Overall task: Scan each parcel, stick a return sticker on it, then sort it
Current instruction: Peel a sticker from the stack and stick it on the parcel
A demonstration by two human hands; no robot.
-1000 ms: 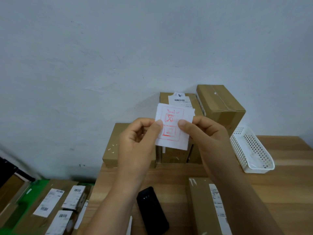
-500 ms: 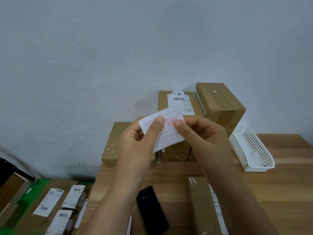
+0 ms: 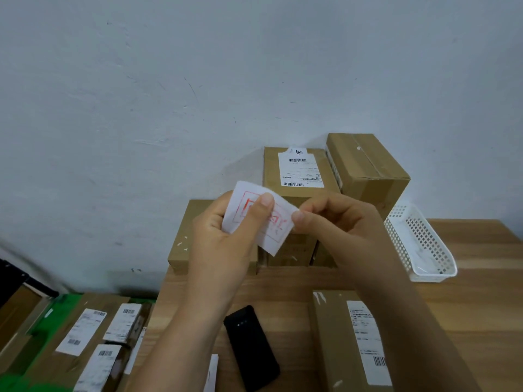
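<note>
Both hands are gripping the return sticker (image 3: 261, 217) up in front of the stacked boxes. Left hand (image 3: 223, 239) is pinching its left part, thumb on the red stamp; right hand (image 3: 336, 222) is pinching the right edge w/ fingertips. Below the grip: black scanner (image 3: 250, 349) and a parcel (image 3: 348, 343) on the table (image 3: 467, 306).
</note>
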